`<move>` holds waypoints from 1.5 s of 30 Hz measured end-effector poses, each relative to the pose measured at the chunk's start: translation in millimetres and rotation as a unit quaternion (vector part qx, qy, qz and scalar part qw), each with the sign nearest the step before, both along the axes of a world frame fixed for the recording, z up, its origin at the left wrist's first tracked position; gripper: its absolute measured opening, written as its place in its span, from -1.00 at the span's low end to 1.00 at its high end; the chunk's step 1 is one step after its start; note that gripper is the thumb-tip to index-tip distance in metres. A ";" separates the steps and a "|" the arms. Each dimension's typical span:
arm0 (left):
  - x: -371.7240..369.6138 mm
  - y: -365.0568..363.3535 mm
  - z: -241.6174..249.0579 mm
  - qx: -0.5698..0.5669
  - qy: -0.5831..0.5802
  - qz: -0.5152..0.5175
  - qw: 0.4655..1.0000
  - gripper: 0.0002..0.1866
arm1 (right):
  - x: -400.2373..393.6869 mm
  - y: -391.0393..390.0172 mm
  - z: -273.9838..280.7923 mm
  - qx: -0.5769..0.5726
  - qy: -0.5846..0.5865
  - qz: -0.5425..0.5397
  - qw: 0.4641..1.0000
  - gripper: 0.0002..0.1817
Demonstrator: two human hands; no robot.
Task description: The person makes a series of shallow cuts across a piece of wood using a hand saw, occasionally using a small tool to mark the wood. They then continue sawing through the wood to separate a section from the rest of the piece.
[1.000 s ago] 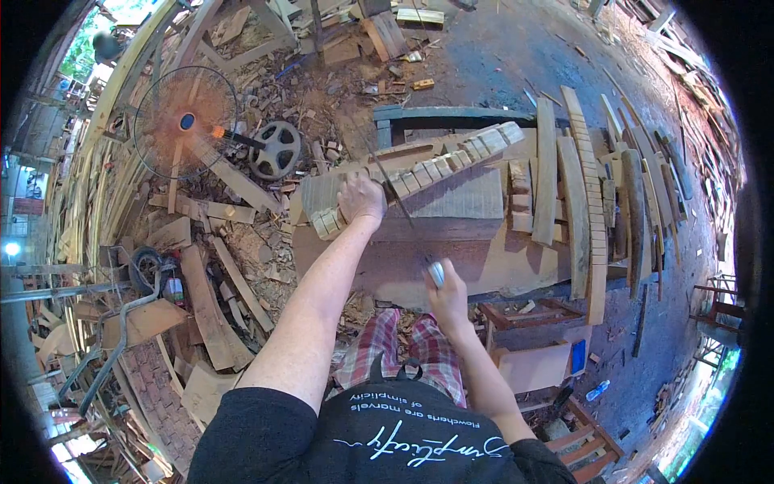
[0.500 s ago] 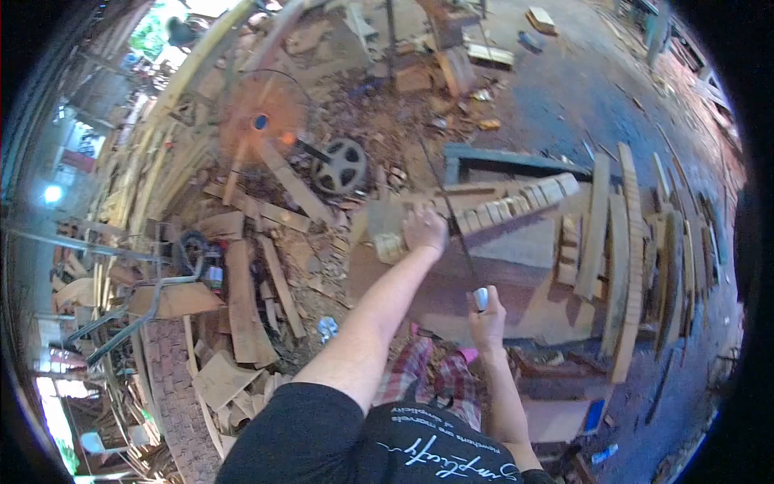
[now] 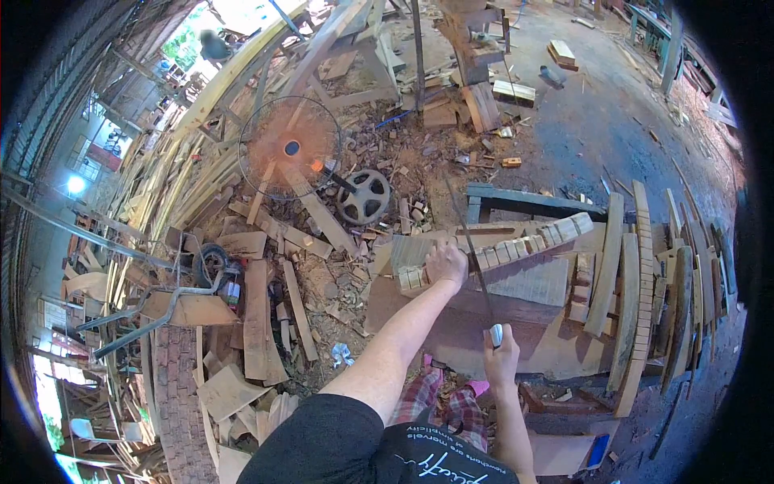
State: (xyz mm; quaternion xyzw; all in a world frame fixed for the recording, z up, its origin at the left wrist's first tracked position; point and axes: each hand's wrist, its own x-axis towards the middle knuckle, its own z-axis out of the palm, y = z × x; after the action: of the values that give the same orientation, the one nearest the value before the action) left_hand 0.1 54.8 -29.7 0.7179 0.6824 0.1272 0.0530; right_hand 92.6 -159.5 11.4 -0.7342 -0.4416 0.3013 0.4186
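Observation:
My left hand (image 3: 446, 264) presses down with curled fingers on a curved wooden piece (image 3: 528, 244) cut with a row of notches. My right hand (image 3: 501, 357) is wrapped around the pale handle of a long, thin handsaw (image 3: 479, 274). The dark blade slants away from me across the notched piece, just right of my left hand. Under the piece lie a flat grey-brown board (image 3: 524, 284) and a broad wooden work surface (image 3: 435, 335). Whether the teeth are inside a notch is too small to tell.
A fan (image 3: 292, 148) with a round wire guard and a spoked wheel (image 3: 363, 197) stand ahead on the left. Long curved boards (image 3: 641, 298) lean at the right. A wheelbarrow (image 3: 189, 306) is at the left. Offcuts and chips litter the ground.
The view has shifted, so the scene sits lower and farther right. Both hands keep their hold, and the saw still crosses the notched piece beside my left hand.

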 end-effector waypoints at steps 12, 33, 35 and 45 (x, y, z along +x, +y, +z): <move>0.1 0.8 10.2 -0.081 0.020 -0.007 0.996 -0.65 | -2.4 8.9 -5.1 -0.010 0.005 -0.004 1.000 -0.75; 4.7 -0.6 12.6 -0.081 -0.017 0.021 0.996 -0.66 | 3.0 -57.3 13.5 -0.054 0.028 0.000 0.998 -0.71; 4.5 1.6 8.1 -0.046 -0.005 0.012 0.999 -0.65 | 4.3 -42.5 4.9 -0.027 0.008 0.001 1.000 -0.73; 4.5 3.3 13.6 -0.069 -0.027 0.019 0.997 -0.68 | 0.9 -51.1 7.2 -0.004 0.035 -0.012 0.999 -0.76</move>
State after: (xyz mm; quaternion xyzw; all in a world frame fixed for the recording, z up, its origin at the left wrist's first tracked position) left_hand 4.6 58.2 -16.1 0.6957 0.7013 0.1005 0.1183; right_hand 93.5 -210.7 18.6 -0.7300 -0.4168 0.3237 0.4342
